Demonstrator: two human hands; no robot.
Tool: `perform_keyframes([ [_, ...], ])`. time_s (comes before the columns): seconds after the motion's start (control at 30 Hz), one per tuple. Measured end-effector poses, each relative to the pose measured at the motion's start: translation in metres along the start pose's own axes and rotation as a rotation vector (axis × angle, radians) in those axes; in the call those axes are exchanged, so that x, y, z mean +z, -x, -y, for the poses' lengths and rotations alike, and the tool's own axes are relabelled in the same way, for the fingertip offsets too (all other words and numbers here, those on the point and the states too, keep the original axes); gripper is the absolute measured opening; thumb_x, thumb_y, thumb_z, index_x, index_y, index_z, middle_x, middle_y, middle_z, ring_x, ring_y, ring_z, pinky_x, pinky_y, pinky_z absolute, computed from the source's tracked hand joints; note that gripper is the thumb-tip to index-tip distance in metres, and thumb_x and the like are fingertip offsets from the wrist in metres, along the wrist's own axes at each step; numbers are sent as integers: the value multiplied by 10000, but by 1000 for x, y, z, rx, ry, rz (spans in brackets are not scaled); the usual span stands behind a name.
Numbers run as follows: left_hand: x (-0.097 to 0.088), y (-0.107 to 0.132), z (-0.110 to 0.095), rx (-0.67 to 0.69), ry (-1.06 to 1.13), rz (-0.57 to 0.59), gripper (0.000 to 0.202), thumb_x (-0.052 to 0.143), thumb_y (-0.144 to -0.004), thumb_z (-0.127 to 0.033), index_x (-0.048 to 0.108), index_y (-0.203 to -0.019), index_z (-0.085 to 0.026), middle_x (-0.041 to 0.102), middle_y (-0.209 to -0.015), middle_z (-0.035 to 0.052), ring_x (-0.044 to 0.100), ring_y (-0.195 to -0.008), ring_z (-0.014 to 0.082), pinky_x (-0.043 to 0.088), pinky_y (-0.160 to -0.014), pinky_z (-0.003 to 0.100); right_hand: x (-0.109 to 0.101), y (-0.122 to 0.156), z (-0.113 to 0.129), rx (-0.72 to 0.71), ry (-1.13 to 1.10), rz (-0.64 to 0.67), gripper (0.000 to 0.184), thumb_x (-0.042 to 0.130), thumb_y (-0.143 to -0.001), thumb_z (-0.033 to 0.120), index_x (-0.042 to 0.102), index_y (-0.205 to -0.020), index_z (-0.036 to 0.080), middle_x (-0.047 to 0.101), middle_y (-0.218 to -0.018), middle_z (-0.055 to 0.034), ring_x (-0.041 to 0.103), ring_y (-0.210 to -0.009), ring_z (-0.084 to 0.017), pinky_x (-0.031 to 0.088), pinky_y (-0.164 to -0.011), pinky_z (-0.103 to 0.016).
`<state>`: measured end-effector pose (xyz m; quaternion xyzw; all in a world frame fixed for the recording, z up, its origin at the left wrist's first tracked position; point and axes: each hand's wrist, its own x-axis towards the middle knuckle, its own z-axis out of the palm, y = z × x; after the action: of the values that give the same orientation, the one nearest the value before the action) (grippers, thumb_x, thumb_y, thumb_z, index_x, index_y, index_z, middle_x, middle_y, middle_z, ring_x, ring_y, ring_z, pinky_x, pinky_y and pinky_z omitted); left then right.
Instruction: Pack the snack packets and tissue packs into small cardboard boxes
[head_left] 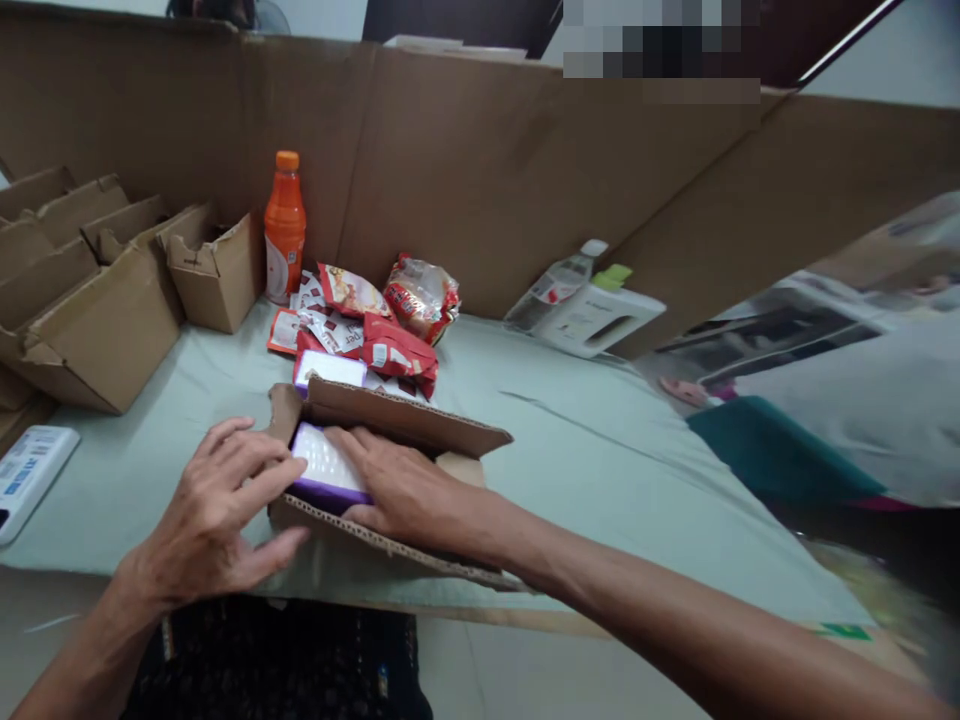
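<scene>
An open cardboard box (pixel 405 415) lies near the front edge of the cloth-covered table, its long flaps raised. Inside at its left end is a purple-and-white pack (pixel 324 462). My right hand (pixel 401 485) reaches into the box from the right, its fingers and thumb around the right part of this pack. At the box's left end is my left hand (pixel 217 510), open, thumb apart from the fingers; a fingertip is at the pack's left edge, though contact is hard to tell. Just behind the box lies another purple-and-white pack (pixel 330 370).
Red snack packets (pixel 401 355) and a clear-wrapped red packet (pixel 424 298) lie behind the box. An orange bottle (pixel 285 230) stands beside several cardboard boxes (pixel 112 330). A white jug (pixel 600 318) and a clear bottle (pixel 559 285) are at the back right. A white device (pixel 37 475) lies left.
</scene>
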<state>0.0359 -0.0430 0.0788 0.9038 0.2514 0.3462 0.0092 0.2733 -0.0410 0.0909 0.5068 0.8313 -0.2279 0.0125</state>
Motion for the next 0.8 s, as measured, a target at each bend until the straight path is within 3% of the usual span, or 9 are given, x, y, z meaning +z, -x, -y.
perform_keyframes([
  [0.1,2,2,2,-6,82,142,296,669,-798,-165,686,-1094,-175,776,-1073,76,703,-1054,288,383,-1136,583,10,4,-7,-53,-12,56,918,715,-830,206,274,-1624,79,496,-1518,-258,574,-1305,-362,488,-1097,-533],
  [0.17,5,2,3,-22,121,207,356,653,-738,-165,693,-1091,-175,789,-1111,69,690,-1117,320,326,-1156,622,5,19,-8,-95,35,-9,848,701,-843,230,349,-1606,119,496,-1542,-248,589,-1305,-374,512,-1073,-559],
  [0.27,7,3,4,-34,150,223,392,629,-705,-168,696,-1091,-191,790,-1160,59,668,-1178,325,258,-1191,631,-28,43,-9,-176,76,-322,597,640,-912,260,527,-1495,197,589,-1486,-185,630,-1278,-349,557,-1025,-532],
  [0.37,8,3,2,-59,154,220,362,632,-723,-168,697,-1077,-205,795,-1135,46,662,-1189,301,201,-1233,613,-71,38,-22,-132,27,-608,360,564,-988,282,645,-1335,227,729,-1286,-112,717,-1126,-270,595,-958,-438],
  [0.47,12,6,1,-86,120,197,355,643,-750,-198,678,-1103,-201,786,-1164,68,658,-1196,306,171,-1241,618,-91,-9,-51,-105,44,-492,389,636,-950,316,650,-1322,203,715,-1323,-112,711,-1132,-262,587,-963,-435],
  [0.57,16,10,-2,-83,82,174,350,630,-774,-220,658,-1123,-207,783,-1179,87,659,-1197,322,165,-1229,641,-76,-71,-74,-150,135,-175,665,758,-844,299,544,-1462,182,601,-1492,-142,598,-1337,-288,518,-1083,-459],
  [0.63,16,11,-4,-87,61,194,377,623,-766,-198,647,-1142,-209,782,-1185,89,650,-1216,333,159,-1227,661,-59,-100,-78,-149,171,-70,750,767,-822,271,490,-1512,166,584,-1506,-155,576,-1362,-300,502,-1100,-454],
  [0.7,14,10,-6,-91,37,218,385,615,-764,-172,640,-1147,-208,778,-1195,90,641,-1230,338,155,-1228,673,-50,-110,-76,-134,172,-56,755,721,-838,235,455,-1538,144,615,-1460,-164,599,-1326,-319,511,-1077,-456],
  [0.8,12,7,-7,-96,16,249,358,582,-773,-145,633,-1122,-209,771,-1194,88,627,-1242,336,166,-1225,672,-62,-86,-72,-71,125,-199,780,677,-838,227,407,-1560,107,646,-1390,-175,618,-1275,-347,518,-1045,-484],
])
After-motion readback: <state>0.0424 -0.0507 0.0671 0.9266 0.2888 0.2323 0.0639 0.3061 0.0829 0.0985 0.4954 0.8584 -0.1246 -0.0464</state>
